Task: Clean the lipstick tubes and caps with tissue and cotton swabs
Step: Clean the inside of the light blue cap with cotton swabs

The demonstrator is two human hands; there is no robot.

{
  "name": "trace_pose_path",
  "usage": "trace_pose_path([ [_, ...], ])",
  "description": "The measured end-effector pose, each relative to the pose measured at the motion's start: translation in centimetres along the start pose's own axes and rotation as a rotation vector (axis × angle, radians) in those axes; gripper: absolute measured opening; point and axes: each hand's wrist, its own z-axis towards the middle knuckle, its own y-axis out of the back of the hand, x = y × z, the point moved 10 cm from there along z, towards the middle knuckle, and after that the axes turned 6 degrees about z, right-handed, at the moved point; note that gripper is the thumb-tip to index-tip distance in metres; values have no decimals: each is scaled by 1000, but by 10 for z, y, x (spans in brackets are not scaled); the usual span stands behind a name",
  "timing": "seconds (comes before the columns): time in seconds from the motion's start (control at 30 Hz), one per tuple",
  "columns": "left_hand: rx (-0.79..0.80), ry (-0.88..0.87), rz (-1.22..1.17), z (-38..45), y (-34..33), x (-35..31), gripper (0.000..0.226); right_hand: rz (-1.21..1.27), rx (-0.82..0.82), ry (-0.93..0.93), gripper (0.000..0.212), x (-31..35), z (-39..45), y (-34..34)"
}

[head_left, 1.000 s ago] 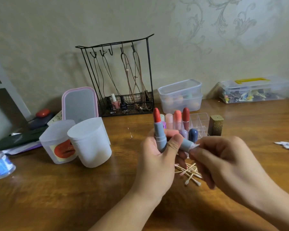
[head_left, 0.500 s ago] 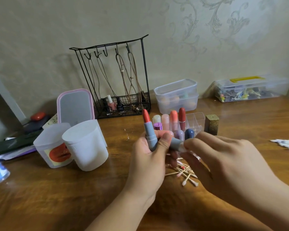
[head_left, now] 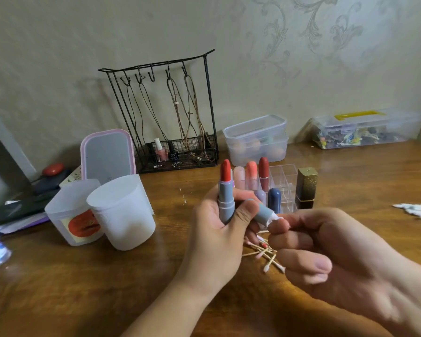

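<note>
My left hand (head_left: 219, 229) grips an upright grey-blue lipstick tube (head_left: 226, 198) with its red bullet showing, and also holds the matching grey-blue cap (head_left: 263, 214), which points right. My right hand (head_left: 321, 254) pinches a bit of white tissue (head_left: 274, 218) pushed into the cap's open end. Used cotton swabs (head_left: 265, 254) lie in a heap on the wooden table (head_left: 107, 288) under both hands. More lipsticks (head_left: 252, 175) stand in a clear organiser (head_left: 286, 181) behind my hands.
Two white cups (head_left: 124, 212) stand at the left, a pink-rimmed mirror (head_left: 107, 154) and a black wire rack (head_left: 170, 117) behind them. A gold-black lipstick (head_left: 306, 188) stands right of the organiser. Clean swabs (head_left: 418, 211) lie at the right edge. Plastic boxes (head_left: 257, 139) sit by the wall.
My right hand has turned, its fingers rolling the tissue in the cap's mouth. The left hand keeps its hold on tube and cap. The view shifted slightly.
</note>
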Motion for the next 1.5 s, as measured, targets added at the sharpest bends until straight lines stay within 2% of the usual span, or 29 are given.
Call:
trace_pose_path([
  [0.1,-27,-13,9,3,5,-3,12,-64,10,9,23,3,-1,2],
  [0.2,-86,29,-44,7,17,3,22,-103,40,77,13,16,-6,-1],
  [0.27,-146,142,-192,10,26,15,22,-182,5,198,14,32,-10,0],
  [0.33,-151,294,-478,10,25,27,15,-331,-68,395,24,54,-14,0],
  [0.4,-90,388,-709,9,16,30,24,-653,-144,635,38,74,-24,-5],
  [0.47,-8,428,-848,7,6,27,37,-1324,-230,872,29,78,-33,-19],
  [0.5,30,441,-892,5,2,25,41,-1643,-269,922,23,71,-32,-23],
  [0.53,60,447,-915,4,-1,25,44,-1852,-303,922,19,62,-27,-23],
  [0.6,88,447,-910,2,-4,23,43,-2037,-327,885,20,49,-16,-18],
  [0.7,80,421,-830,2,-4,22,32,-2190,-317,902,17,37,-5,-17],
  [0.77,63,404,-763,2,-2,20,19,-2197,-305,895,13,35,-4,-18],
  [0.9,13,381,-623,0,3,22,19,-2040,-357,1013,27,46,-15,-21],
  [0.97,-15,364,-585,0,4,23,20,-1715,-318,1083,40,57,-26,-23],
  [1.03,-9,357,-587,-1,0,22,18,-1291,-163,1069,48,63,-27,-20],
  [1.1,32,379,-632,-5,-9,21,16,-1102,-14,1052,50,59,-25,-26],
  [1.17,86,397,-669,-9,-19,18,21,-1039,92,1029,42,54,-22,-33],
  [1.23,115,399,-690,-12,-25,18,26,-940,123,1006,32,53,-20,-32],
  [1.27,116,394,-682,-13,-26,19,26,-902,105,1005,28,54,-20,-30],
  [1.33,91,378,-574,-13,-23,22,21,-990,17,1084,21,59,-26,-30],
  [1.4,31,365,-438,-13,-16,27,21,-1029,-11,1109,23,59,-29,-28],
  [1.5,-70,375,-460,-13,-5,31,22,-857,54,919,32,46,-19,-22],
])
